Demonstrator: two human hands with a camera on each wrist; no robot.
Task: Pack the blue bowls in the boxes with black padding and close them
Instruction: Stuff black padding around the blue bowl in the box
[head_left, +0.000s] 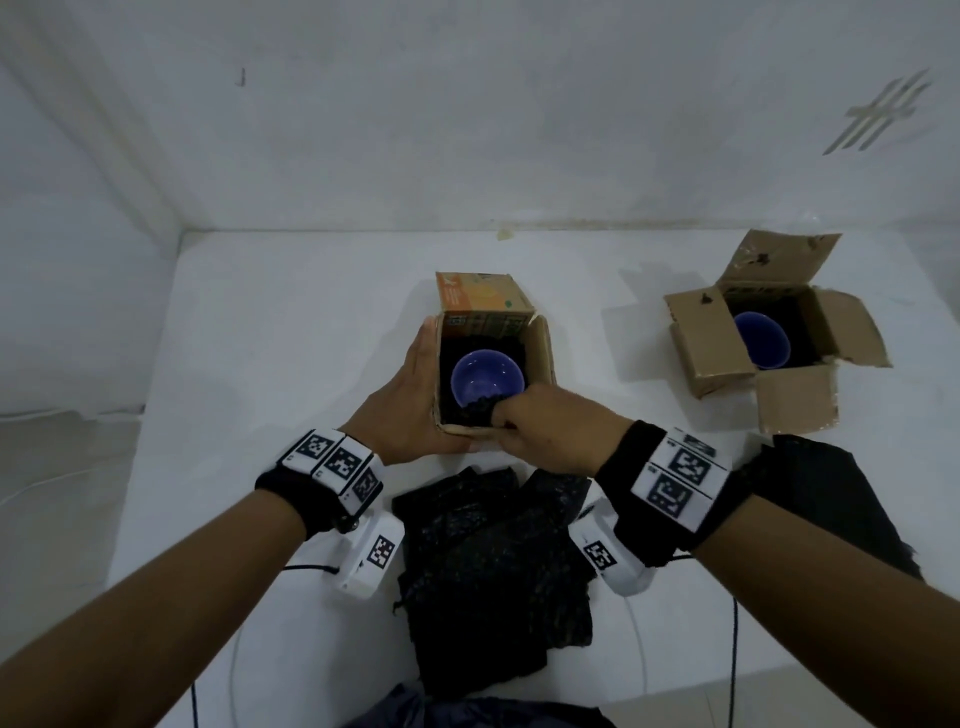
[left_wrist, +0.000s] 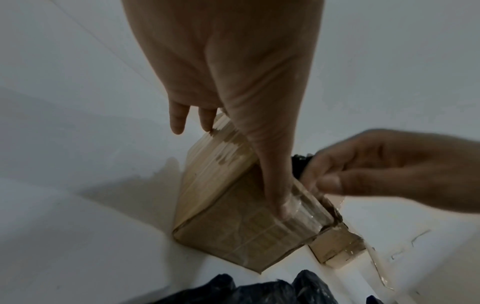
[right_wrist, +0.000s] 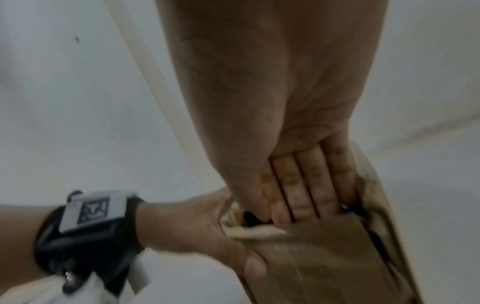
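Blue bowl (head_left: 487, 378), head view only.

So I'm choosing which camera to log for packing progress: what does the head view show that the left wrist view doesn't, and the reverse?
Only the head view shows the blue bowls: one inside the near box on black padding, another in the far open box, plus the spare padding pile whole. Only the left wrist view shows the near box's taped outer side down to the table. Both show the left hand flat against the box and the right hand at its near rim.
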